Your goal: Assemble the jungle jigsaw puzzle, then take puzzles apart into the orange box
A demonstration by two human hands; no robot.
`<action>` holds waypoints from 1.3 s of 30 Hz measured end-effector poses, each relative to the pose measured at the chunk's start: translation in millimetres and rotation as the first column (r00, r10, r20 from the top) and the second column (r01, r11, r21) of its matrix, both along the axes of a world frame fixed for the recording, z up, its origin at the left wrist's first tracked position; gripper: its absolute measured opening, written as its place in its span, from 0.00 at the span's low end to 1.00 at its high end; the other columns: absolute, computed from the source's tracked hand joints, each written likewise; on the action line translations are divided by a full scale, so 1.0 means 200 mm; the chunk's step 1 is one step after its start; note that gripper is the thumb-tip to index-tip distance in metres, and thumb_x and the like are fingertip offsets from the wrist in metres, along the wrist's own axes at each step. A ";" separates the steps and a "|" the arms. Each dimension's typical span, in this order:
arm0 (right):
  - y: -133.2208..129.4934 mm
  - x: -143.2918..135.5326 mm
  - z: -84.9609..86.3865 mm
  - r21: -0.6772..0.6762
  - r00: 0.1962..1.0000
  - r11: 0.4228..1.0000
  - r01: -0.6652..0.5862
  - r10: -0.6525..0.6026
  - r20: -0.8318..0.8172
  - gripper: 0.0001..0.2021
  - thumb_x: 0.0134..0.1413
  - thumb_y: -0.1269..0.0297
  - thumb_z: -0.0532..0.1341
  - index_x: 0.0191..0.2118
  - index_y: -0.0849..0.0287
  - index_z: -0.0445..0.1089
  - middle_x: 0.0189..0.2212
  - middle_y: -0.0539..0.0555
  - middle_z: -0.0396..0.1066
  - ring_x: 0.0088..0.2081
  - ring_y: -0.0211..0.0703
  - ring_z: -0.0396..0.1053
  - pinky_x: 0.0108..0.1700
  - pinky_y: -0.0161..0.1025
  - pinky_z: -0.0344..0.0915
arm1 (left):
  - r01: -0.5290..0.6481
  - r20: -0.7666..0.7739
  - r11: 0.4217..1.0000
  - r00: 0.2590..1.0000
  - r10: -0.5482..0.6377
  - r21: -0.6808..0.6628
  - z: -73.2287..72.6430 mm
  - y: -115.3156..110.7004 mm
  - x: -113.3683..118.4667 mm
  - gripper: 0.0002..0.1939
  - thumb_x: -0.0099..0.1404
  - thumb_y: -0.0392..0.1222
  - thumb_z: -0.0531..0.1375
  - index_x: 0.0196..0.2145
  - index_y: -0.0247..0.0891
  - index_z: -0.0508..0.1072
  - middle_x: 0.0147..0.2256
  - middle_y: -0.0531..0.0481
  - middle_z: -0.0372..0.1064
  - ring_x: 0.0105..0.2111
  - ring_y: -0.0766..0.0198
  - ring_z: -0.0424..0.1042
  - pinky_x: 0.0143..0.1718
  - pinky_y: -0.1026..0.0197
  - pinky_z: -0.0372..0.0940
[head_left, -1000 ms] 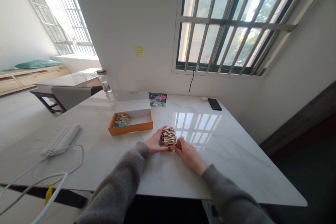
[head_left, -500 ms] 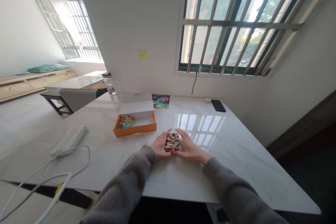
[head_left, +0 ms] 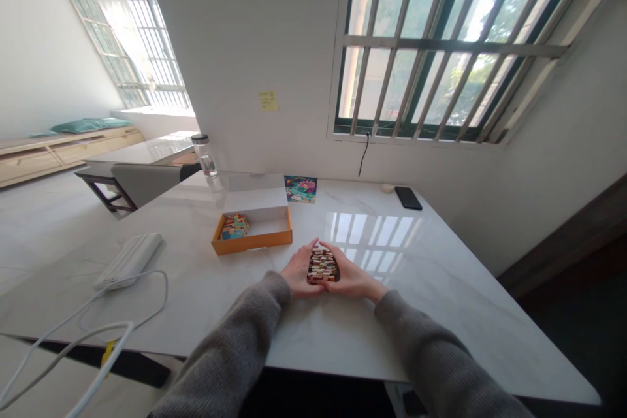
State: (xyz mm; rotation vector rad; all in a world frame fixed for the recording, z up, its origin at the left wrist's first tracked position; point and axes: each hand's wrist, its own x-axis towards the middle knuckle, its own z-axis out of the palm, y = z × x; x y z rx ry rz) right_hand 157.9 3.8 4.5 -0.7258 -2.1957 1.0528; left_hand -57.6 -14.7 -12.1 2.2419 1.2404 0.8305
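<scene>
Several jigsaw puzzle pieces (head_left: 322, 266) are gathered in a tight bundle on the white marbled table, their edges facing up. Around the left side of the bundle curves my left hand (head_left: 298, 272). My right hand (head_left: 350, 274) closes in from the right, so both hands ring the pieces, with fingertips meeting at the far end and thumbs together at the near end. Beyond my left hand stands an open orange box (head_left: 252, 241) with more colourful pieces (head_left: 235, 226) in its left part.
A colourful picture card (head_left: 300, 189) lies by the wall. At the back right are a black phone (head_left: 408, 198) and a small round white object (head_left: 387, 189). A power strip (head_left: 130, 261) with white cables occupies the left side. A clear bottle (head_left: 204, 155) stands at the back left.
My right hand has moved left and its fingers have closed in around the bundle, so the fingertips of both hands now meet. The box and other objects stay put.
</scene>
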 end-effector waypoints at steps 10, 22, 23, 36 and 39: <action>0.00 0.11 0.01 -0.380 0.974 0.922 -0.074 -0.014 -0.225 0.47 0.50 0.67 0.69 0.70 0.49 0.42 0.62 0.62 0.62 0.58 0.50 0.67 0.63 0.54 0.60 | -0.339 -0.291 0.853 0.835 0.467 0.397 0.17 0.00 -0.56 0.22 0.65 0.42 0.56 0.56 0.39 0.68 0.50 0.40 0.70 0.53 0.45 0.65 0.55 0.43 0.60; -0.02 0.15 0.09 -0.415 0.937 0.903 -0.106 -0.050 -0.346 0.50 0.50 0.57 0.72 0.70 0.51 0.41 0.64 0.64 0.58 0.63 0.55 0.62 0.66 0.58 0.55 | -0.235 -0.230 0.885 0.910 0.345 0.401 0.06 -0.01 -0.58 0.18 0.66 0.30 0.50 0.46 0.39 0.76 0.39 0.45 0.72 0.41 0.56 0.71 0.46 0.55 0.68; -0.02 0.16 0.11 -0.422 0.933 0.900 -0.108 -0.055 -0.357 0.50 0.49 0.56 0.72 0.71 0.50 0.41 0.64 0.64 0.58 0.63 0.56 0.62 0.65 0.58 0.55 | -0.216 -0.229 0.886 0.916 0.329 0.411 0.05 -0.04 -0.54 0.18 0.66 0.29 0.50 0.47 0.39 0.76 0.40 0.44 0.71 0.41 0.56 0.71 0.45 0.56 0.68; 0.03 0.24 0.26 -0.277 0.937 0.961 0.013 -0.108 -0.332 0.45 0.53 0.57 0.69 0.70 0.48 0.43 0.63 0.61 0.60 0.61 0.54 0.64 0.64 0.57 0.58 | -0.057 -0.345 0.876 0.905 0.247 0.479 0.02 -0.25 0.18 0.19 0.69 0.28 0.50 0.53 0.36 0.71 0.37 0.43 0.71 0.36 0.56 0.71 0.39 0.55 0.69; 0.05 0.22 0.26 -0.140 0.976 0.988 0.060 -0.088 -0.201 0.41 0.53 0.60 0.68 0.69 0.48 0.48 0.63 0.59 0.59 0.63 0.52 0.61 0.65 0.55 0.57 | -0.009 -0.333 0.850 0.918 0.216 0.527 0.04 -0.29 0.27 0.18 0.70 0.30 0.51 0.54 0.35 0.70 0.37 0.43 0.71 0.36 0.56 0.71 0.38 0.55 0.68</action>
